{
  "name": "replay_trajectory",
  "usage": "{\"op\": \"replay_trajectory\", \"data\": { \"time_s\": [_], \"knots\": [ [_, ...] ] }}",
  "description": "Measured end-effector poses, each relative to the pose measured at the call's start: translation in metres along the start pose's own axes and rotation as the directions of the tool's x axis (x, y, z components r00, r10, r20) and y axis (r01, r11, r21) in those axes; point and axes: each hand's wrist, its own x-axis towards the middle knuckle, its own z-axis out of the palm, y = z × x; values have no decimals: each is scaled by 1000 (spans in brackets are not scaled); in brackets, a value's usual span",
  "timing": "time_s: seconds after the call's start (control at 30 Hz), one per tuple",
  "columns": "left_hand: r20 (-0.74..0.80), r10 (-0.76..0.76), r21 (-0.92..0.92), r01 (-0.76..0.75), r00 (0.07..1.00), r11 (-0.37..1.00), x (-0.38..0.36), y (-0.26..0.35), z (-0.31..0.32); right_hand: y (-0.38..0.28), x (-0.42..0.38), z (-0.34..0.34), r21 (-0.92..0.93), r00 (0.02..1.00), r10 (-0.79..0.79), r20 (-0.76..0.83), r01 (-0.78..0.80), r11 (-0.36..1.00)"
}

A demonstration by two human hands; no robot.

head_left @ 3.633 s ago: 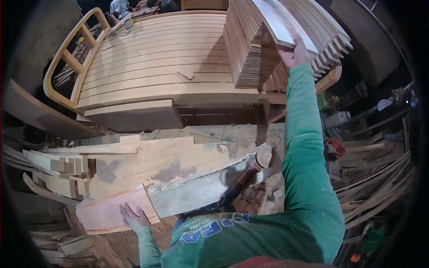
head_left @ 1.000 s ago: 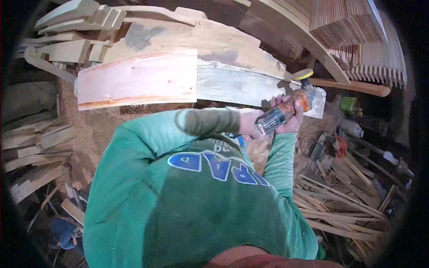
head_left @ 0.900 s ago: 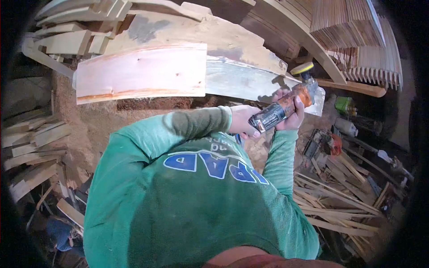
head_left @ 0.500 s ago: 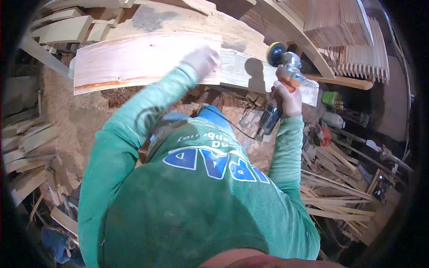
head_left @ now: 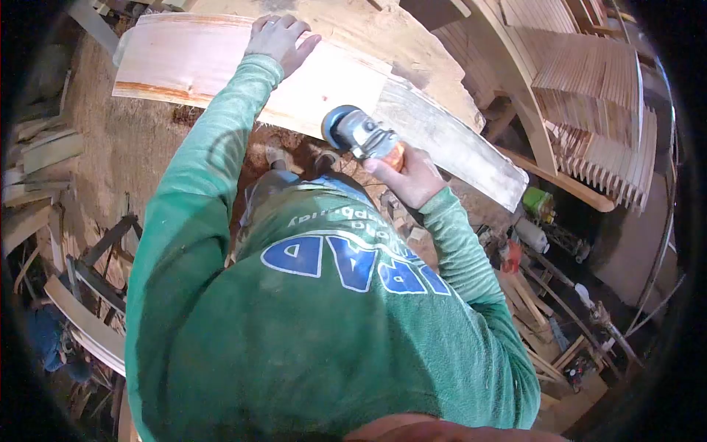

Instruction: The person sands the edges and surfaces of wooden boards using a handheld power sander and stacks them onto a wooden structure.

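A wide pale board (head_left: 184, 55) with reddish streaks along its edge lies on a longer grey plank (head_left: 449, 136). My left hand (head_left: 278, 40) rests on the far side of the board, fingers spread. My right hand (head_left: 416, 177) is wrapped round the orange and grey body of an angle grinder (head_left: 372, 138). The grinder's round disc (head_left: 340, 127) is over the near edge of the board, close to its right part; whether it touches the wood I cannot tell.
Stacks of thin cut wooden pieces (head_left: 589, 81) stand at the upper right beside a curved beam (head_left: 515, 74). A green container (head_left: 537, 202) and a white bottle (head_left: 530, 234) sit at the right. Scrap wood lies at the left (head_left: 51, 152), and a curved piece (head_left: 85, 324) at the lower left.
My right hand has brought the grinder left to the board's near edge. My left hand has moved left and away from me, and is now flat on the board. The view has turned somewhat.
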Motion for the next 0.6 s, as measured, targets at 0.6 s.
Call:
{"op": "replay_trajectory", "data": {
  "time_s": [0.6],
  "knots": [
    [-20,-33,38,34,999,999,3,3,0,-1,110,-61,-117,996,57,70,-49,992]
  ]
}}
